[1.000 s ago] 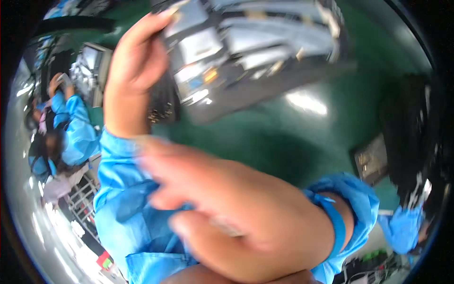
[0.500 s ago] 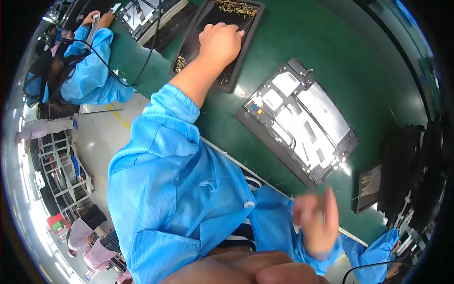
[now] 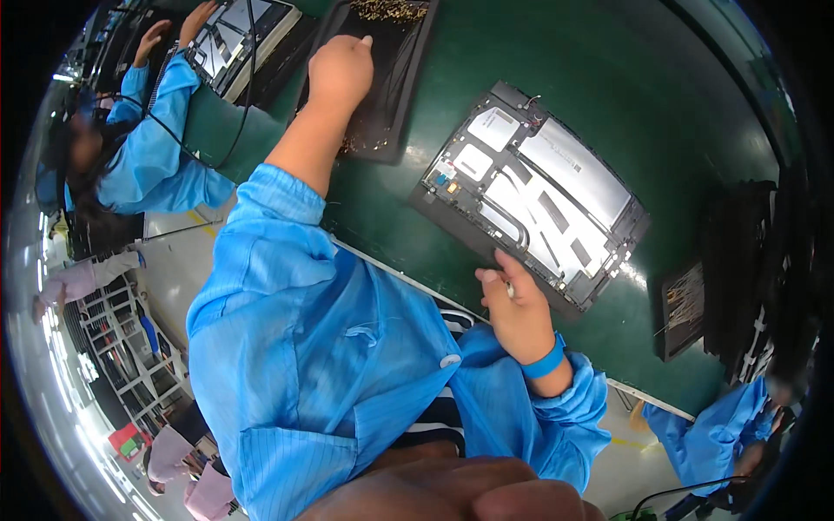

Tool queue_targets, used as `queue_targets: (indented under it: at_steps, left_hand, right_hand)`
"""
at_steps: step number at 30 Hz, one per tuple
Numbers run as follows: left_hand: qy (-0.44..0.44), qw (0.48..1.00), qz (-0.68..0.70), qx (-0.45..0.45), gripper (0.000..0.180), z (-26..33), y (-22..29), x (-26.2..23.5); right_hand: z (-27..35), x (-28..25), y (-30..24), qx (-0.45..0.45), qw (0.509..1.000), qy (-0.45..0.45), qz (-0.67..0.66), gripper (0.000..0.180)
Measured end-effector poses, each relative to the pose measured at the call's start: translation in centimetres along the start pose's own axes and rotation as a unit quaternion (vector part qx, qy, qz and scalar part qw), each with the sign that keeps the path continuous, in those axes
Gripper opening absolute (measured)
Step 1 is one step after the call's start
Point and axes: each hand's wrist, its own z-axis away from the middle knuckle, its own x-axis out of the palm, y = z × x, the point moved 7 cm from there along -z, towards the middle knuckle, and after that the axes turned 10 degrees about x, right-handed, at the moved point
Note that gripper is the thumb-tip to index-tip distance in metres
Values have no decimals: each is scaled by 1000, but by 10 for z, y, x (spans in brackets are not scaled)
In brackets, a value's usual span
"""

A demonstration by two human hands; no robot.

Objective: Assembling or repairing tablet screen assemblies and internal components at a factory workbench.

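Note:
Over a dark shallow tray (image 3: 401,130) at the far left of the bench is my left hand (image 3: 341,71), curled closed with its fingertips pressed together. Whatever they may hold is hidden. Small brass-coloured pieces, apparently screws (image 3: 391,10), lie heaped in the tray's far end. An opened laptop-like chassis (image 3: 547,204), black with silver panels, rests at an angle on the bench. Close to its near edge is my right hand (image 3: 519,304), fingers bent round a small pale item too small to name. A blue band circles that wrist.
At the right stands a dark box (image 3: 680,308) of thin pale sticks, beside black stacked items (image 3: 738,269). Another opened chassis (image 3: 239,48) lies at the far left, where a co-worker's hands (image 3: 155,42) reach. A black cable (image 3: 252,78) hangs there. Another blue-sleeved person (image 3: 708,434) is at lower right.
My right hand has come left and up to the chassis's near edge. My left hand has shifted left over the tray. The whole view has also moved a little.

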Motion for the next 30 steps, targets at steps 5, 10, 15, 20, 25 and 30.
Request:
queue_targets:
  at_steps: [5, 10, 15, 20, 25, 30]
  left_hand:
    - [-21, 975, 86, 202, 25, 30, 48, -35]
    - [-7, 933, 90, 349, 8, 66, 92, -57]
    - [-8, 897, 129, 423, 8, 94, 119, -75]
    - [-27, 842, 171, 511, 12, 124, 133, -78]
    - [-123, 833, 201, 501, 17, 152, 138, -48]
    - [-117, 828, 255, 486, 23, 161, 141, -32]
  right_hand:
    - [-6, -11, -6, 90, 971, 72, -208, 42]
    - [-8, -13, -22, 132, 975, -29, -177, 42]
    - [-13, -18, -79, -31, 994, -26, -106, 41]
    - [-18, -23, -75, 53, 996, -25, -60, 34]
    - [-8, -10, -40, 98, 975, -102, -170, 30]
    - [-17, -19, -36, 87, 965, -53, -241, 25]
